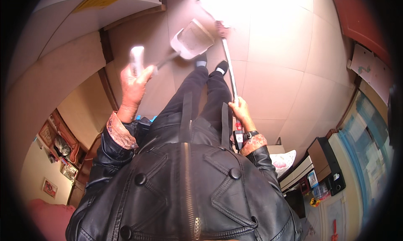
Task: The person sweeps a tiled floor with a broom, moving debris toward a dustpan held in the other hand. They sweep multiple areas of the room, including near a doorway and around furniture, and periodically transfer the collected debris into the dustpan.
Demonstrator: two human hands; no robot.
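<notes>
The relation that counts is between two things low over the pale tiled floor (275,60): a white, scoop-shaped dustpan (193,38) and a broom with a pale, straight stick (231,73) and a dark reddish head (223,29). We take the dustpan as our landmark. The broom head lies just to the right of it, near its right edge; blur and glare leave us unable to tell whether they touch. The broom's long axis runs from the head back toward our body, slanting a little rightward, to our right hand (241,111), whose fingers are wrapped round the stick, to the right of the dustpan and on our body's side of it.

Our left hand (135,86) is to the left of the dustpan and also on our side, and looks the nearer of the two to it. Its fingers are closed about a chunky white grip (136,60), which seems to top the dustpan's thin handle (169,58); that handle slants leftward from the dustpan toward us. So the two long axes spread apart toward us and draw together near the dustpan, whose near edge sits just beyond our left black shoe (201,58).
</notes>
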